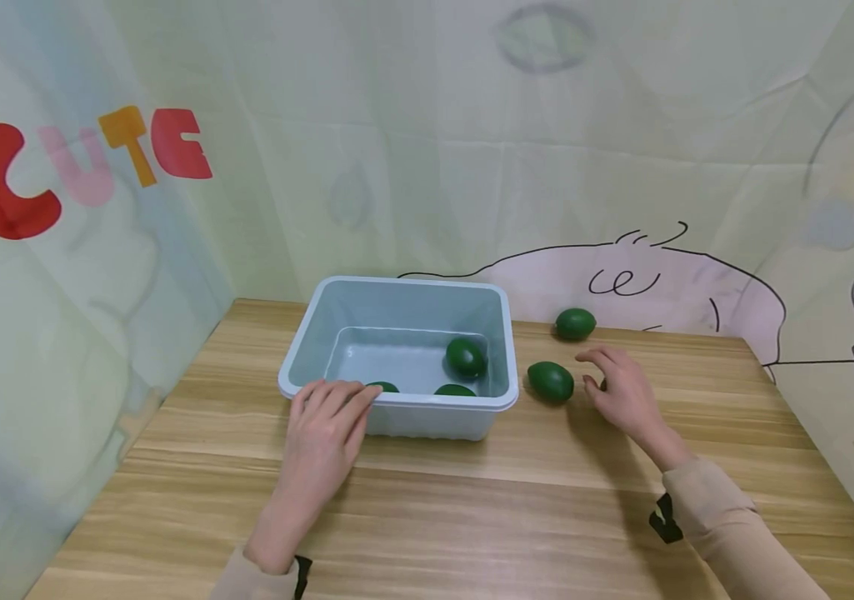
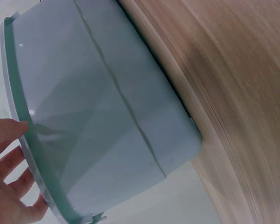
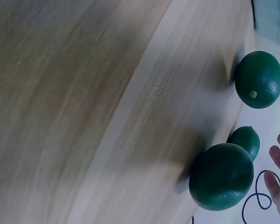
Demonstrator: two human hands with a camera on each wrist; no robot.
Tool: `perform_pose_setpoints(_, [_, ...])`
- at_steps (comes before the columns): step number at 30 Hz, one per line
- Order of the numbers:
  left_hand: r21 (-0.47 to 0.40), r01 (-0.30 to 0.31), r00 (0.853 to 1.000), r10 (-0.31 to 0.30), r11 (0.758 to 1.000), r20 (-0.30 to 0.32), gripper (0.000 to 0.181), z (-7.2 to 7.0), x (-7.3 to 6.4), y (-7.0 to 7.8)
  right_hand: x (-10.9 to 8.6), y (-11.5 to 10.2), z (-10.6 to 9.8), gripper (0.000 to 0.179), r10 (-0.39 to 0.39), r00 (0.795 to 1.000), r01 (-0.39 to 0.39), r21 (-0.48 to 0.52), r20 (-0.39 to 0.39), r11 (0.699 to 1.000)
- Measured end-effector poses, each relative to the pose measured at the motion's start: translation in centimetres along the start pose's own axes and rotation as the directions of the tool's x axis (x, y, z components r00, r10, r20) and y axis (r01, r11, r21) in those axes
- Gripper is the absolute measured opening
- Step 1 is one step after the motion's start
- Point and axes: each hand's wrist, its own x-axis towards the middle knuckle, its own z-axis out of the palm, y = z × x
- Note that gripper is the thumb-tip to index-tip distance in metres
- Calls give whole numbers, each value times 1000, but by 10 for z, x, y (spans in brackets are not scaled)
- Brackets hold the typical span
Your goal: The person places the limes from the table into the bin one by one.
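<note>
A pale blue plastic bin (image 1: 419,417) stands on the table, with three dark green oval fruits that look like limes inside; one lime (image 1: 466,357) shows whole and the others are partly hidden by the front wall. My left hand (image 1: 327,421) grips the bin's near rim, thumb on the outer face and fingers over the edge. To the right of the bin lies a lime (image 1: 551,382), and another lime (image 1: 575,323) is farther back. Fingers spread and slightly bent, my right hand (image 1: 625,396) hovers over a third lime (image 3: 221,177), mostly hidden behind it in the head view.
The wooden table (image 1: 456,517) is bounded at the back and sides by a printed cloth (image 1: 367,100) with cartoon drawings. The farthest lime lies close to the back cloth.
</note>
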Motion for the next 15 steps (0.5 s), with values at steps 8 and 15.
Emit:
perform_pose_setpoints(8, [0,-5,1000,5,1000,-4,25,-1,0,0,-5,6,-1,32,41,999,-40,-27,26,999])
perform_pose_setpoints(15, [-1,-5,1000,5,1000,-5,25,0,0,0,-8,9,-2,31,95,993,-92,-34,73,995])
